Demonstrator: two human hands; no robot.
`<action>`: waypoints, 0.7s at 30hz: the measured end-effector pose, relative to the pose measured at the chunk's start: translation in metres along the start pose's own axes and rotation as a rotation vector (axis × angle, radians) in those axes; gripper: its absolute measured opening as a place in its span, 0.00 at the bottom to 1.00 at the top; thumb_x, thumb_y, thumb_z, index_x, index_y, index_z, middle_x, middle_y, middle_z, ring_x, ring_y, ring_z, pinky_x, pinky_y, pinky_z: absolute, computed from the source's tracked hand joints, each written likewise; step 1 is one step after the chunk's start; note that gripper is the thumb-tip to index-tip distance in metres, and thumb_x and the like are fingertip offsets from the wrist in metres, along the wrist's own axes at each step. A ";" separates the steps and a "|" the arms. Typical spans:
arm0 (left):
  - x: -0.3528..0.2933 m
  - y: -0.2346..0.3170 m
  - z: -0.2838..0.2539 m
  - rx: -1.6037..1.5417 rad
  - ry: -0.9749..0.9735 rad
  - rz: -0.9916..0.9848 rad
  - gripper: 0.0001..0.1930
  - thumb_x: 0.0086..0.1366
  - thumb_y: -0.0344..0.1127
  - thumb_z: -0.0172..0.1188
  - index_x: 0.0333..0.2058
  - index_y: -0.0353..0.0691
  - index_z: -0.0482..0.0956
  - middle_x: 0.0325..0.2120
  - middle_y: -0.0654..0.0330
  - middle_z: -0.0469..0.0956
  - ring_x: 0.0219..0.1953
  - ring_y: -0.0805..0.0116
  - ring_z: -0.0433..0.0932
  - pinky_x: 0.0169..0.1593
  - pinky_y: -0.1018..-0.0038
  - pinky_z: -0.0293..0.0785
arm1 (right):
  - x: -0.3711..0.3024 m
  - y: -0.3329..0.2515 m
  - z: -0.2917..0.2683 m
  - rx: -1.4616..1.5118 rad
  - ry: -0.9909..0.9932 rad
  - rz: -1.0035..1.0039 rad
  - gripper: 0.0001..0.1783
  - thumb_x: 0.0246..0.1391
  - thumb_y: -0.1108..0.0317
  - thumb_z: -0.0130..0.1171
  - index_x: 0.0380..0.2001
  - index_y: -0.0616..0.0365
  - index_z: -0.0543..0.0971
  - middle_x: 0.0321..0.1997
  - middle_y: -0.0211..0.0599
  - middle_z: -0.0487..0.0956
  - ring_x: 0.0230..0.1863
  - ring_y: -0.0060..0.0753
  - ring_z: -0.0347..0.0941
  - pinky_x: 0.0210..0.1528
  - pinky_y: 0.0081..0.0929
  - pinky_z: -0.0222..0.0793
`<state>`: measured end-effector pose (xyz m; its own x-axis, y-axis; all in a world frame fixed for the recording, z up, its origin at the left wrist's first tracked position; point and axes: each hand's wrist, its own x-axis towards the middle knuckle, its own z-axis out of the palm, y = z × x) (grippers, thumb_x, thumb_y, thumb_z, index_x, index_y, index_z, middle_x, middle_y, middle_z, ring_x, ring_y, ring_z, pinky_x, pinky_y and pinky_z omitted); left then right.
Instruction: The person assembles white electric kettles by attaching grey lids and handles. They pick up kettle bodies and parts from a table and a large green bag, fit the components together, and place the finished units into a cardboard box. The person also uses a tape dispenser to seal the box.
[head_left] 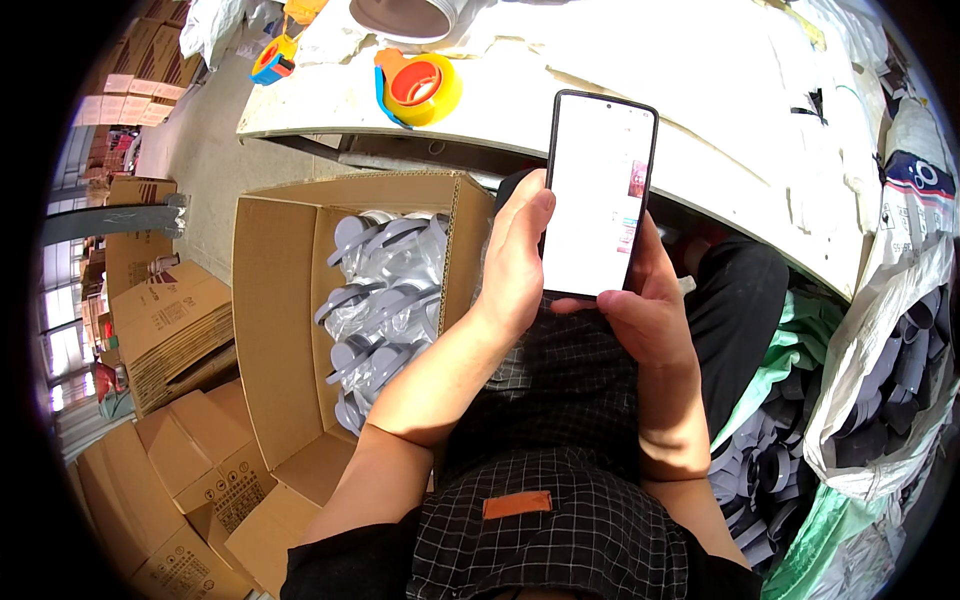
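"Where are the hands holding the phone (600, 200)?"

"Between one and two o'clock from centre; the left hand (515, 255) is gripping its left edge, the right hand (658, 315) is clasping its lower right corner."

"And the carton (275, 320)?"

"Standing open at nine."

Your smartphone (597, 200) displays marks too small to read; at your left, cardboard cartons (222, 462) bear dark printed symbols; at your right, a white sack (915, 188) carries pale characters on navy.

Head fisheye, facing down, fairly near phone (592, 200); rim unclear.
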<state>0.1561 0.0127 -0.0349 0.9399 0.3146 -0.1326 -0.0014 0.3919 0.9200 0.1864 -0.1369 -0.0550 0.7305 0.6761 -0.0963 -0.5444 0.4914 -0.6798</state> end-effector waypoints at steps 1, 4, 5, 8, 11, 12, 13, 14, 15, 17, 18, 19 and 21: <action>0.000 -0.001 0.000 0.000 0.003 0.001 0.19 0.77 0.41 0.38 0.48 0.35 0.75 0.37 0.61 0.78 0.39 0.77 0.75 0.45 0.77 0.71 | 0.000 0.000 0.001 -0.002 0.001 -0.003 0.52 0.49 0.81 0.59 0.75 0.59 0.46 0.67 0.51 0.69 0.62 0.51 0.74 0.49 0.49 0.85; 0.001 -0.001 -0.001 0.009 0.011 0.010 0.19 0.77 0.41 0.38 0.47 0.34 0.75 0.37 0.61 0.78 0.39 0.77 0.74 0.44 0.77 0.71 | 0.001 -0.001 0.000 -0.018 -0.012 -0.014 0.52 0.49 0.80 0.60 0.75 0.59 0.46 0.68 0.51 0.68 0.63 0.51 0.74 0.50 0.49 0.85; 0.001 -0.001 -0.002 0.017 0.013 0.017 0.18 0.76 0.40 0.39 0.47 0.34 0.75 0.36 0.61 0.78 0.38 0.77 0.75 0.44 0.77 0.71 | 0.001 0.000 0.000 -0.023 -0.021 -0.017 0.52 0.49 0.80 0.60 0.75 0.59 0.46 0.68 0.50 0.68 0.63 0.51 0.74 0.50 0.50 0.85; 0.001 0.005 0.000 0.022 0.025 0.010 0.17 0.76 0.39 0.42 0.46 0.34 0.76 0.36 0.62 0.79 0.37 0.79 0.75 0.42 0.78 0.72 | 0.001 0.001 -0.002 -0.072 -0.036 -0.022 0.51 0.50 0.80 0.58 0.75 0.59 0.47 0.67 0.49 0.69 0.63 0.49 0.74 0.52 0.48 0.84; 0.002 0.009 0.002 -0.005 0.054 0.000 0.15 0.76 0.39 0.46 0.45 0.34 0.77 0.34 0.63 0.80 0.34 0.80 0.76 0.39 0.79 0.73 | -0.001 -0.002 0.004 -0.080 -0.035 -0.004 0.48 0.48 0.84 0.51 0.74 0.60 0.49 0.65 0.48 0.70 0.62 0.43 0.74 0.53 0.43 0.83; 0.002 0.009 0.003 -0.018 0.066 -0.001 0.15 0.76 0.39 0.48 0.45 0.34 0.77 0.34 0.63 0.80 0.34 0.81 0.76 0.38 0.79 0.73 | -0.001 -0.002 0.004 -0.094 -0.044 0.003 0.48 0.48 0.84 0.51 0.74 0.61 0.49 0.65 0.48 0.70 0.62 0.43 0.74 0.54 0.43 0.83; 0.003 0.007 0.001 -0.001 0.075 -0.002 0.15 0.76 0.40 0.48 0.44 0.34 0.77 0.33 0.63 0.80 0.33 0.81 0.76 0.37 0.79 0.73 | 0.000 -0.001 0.003 -0.107 -0.055 0.011 0.48 0.48 0.84 0.51 0.73 0.61 0.49 0.65 0.48 0.70 0.62 0.43 0.74 0.54 0.43 0.82; 0.004 0.003 -0.003 0.015 0.084 -0.003 0.15 0.76 0.40 0.49 0.44 0.34 0.78 0.33 0.63 0.81 0.33 0.81 0.77 0.37 0.79 0.73 | 0.000 -0.001 0.004 -0.120 -0.066 0.018 0.48 0.49 0.84 0.51 0.73 0.61 0.49 0.65 0.47 0.70 0.63 0.42 0.74 0.55 0.43 0.82; 0.005 0.002 -0.005 0.032 0.093 -0.005 0.15 0.76 0.40 0.50 0.44 0.34 0.78 0.33 0.63 0.81 0.33 0.81 0.77 0.37 0.79 0.73 | 0.000 0.000 0.005 -0.132 -0.063 0.022 0.48 0.49 0.84 0.51 0.73 0.61 0.48 0.65 0.47 0.70 0.63 0.42 0.74 0.55 0.43 0.82; 0.005 0.002 -0.006 0.036 0.102 -0.014 0.16 0.76 0.43 0.49 0.43 0.34 0.78 0.32 0.63 0.81 0.33 0.81 0.77 0.37 0.79 0.73 | -0.001 0.001 0.006 -0.157 -0.051 0.028 0.48 0.49 0.84 0.51 0.73 0.61 0.48 0.65 0.47 0.70 0.63 0.42 0.73 0.55 0.42 0.82; 0.005 0.002 -0.007 0.038 0.106 -0.019 0.17 0.76 0.44 0.49 0.43 0.34 0.78 0.32 0.63 0.81 0.32 0.80 0.77 0.37 0.79 0.73 | 0.000 0.000 0.007 -0.155 -0.050 0.035 0.48 0.49 0.84 0.51 0.73 0.61 0.48 0.65 0.47 0.70 0.63 0.42 0.73 0.55 0.43 0.82; 0.005 0.004 -0.007 0.024 0.109 -0.015 0.19 0.76 0.46 0.48 0.43 0.34 0.78 0.32 0.63 0.81 0.33 0.80 0.77 0.37 0.79 0.73 | 0.000 0.000 0.008 -0.153 -0.049 0.042 0.48 0.48 0.84 0.51 0.74 0.62 0.48 0.65 0.48 0.70 0.63 0.42 0.73 0.55 0.43 0.82; 0.002 0.008 -0.005 -0.003 0.115 -0.007 0.22 0.76 0.49 0.47 0.42 0.33 0.78 0.32 0.62 0.81 0.33 0.79 0.77 0.37 0.78 0.74 | 0.001 -0.001 0.009 -0.148 -0.045 0.050 0.48 0.48 0.85 0.50 0.74 0.62 0.48 0.65 0.48 0.70 0.63 0.42 0.73 0.54 0.43 0.82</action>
<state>0.1562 0.0212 -0.0300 0.8945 0.4091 -0.1803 0.0033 0.3972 0.9177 0.1836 -0.1321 -0.0476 0.6829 0.7233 -0.1024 -0.5107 0.3725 -0.7749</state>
